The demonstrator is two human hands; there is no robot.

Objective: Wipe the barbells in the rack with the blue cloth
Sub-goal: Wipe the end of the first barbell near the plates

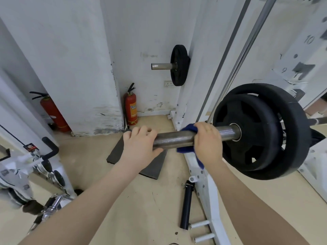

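2 bare forearms reach up from the lower edge to a barbell sleeve (178, 137) lying nearly level, its long axis running left to right, free end pointing left. The left hand (139, 142) curls over that end, fingers wrapped on bare steel. The right hand (208, 140) is clenched around the sleeve with the blue cloth (188, 138) bunched beneath it, a tail hanging down. Just right, 2 black plates (261, 131) sit on the bar. Beyond, 2 red extinguishers (131, 107) stand against the white wall.

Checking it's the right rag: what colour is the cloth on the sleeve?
Blue cloth, under the right hand; head view.
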